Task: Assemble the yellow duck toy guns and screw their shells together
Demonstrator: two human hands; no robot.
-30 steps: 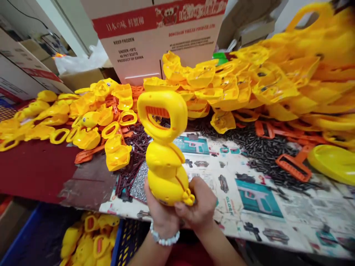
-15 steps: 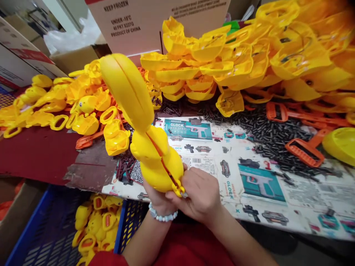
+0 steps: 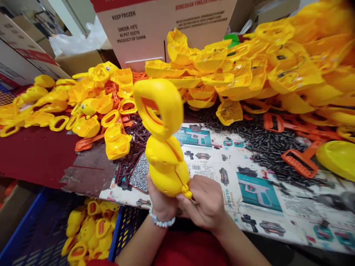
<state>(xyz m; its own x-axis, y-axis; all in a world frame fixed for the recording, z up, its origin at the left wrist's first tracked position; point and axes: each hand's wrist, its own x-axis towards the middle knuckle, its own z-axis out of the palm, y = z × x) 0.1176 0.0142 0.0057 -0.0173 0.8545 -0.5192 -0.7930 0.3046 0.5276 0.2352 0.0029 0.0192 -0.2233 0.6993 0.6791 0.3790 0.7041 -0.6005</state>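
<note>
A yellow plastic duck-shaped toy (image 3: 165, 168) with a large loop handle stands upright in front of me, a seam running down its body. My left hand (image 3: 160, 199), with a bead bracelet at the wrist, is wrapped round the lower body from the left. My right hand (image 3: 206, 199) is closed at the toy's lower right, thumb and fingers pinching beside a small knobbed end. Some of its fingers are hidden. Just left of the toy lies a tray of small silvery screws (image 3: 141, 173).
Yellow shell halves (image 3: 222, 77) are stacked along the back before a carton (image 3: 133, 48). Black cylindrical parts (image 3: 266, 140) and orange pieces (image 3: 301, 162) lie to the right. A blue crate (image 3: 116, 236) at lower left holds yellow toys (image 3: 90, 231). A blurred tool (image 3: 337, 201) lies at far right.
The toy has turned and tipped more upright, so its handle opening now shows. Its seam gap looks narrower. Both hands have kept hold, moving slightly right.
</note>
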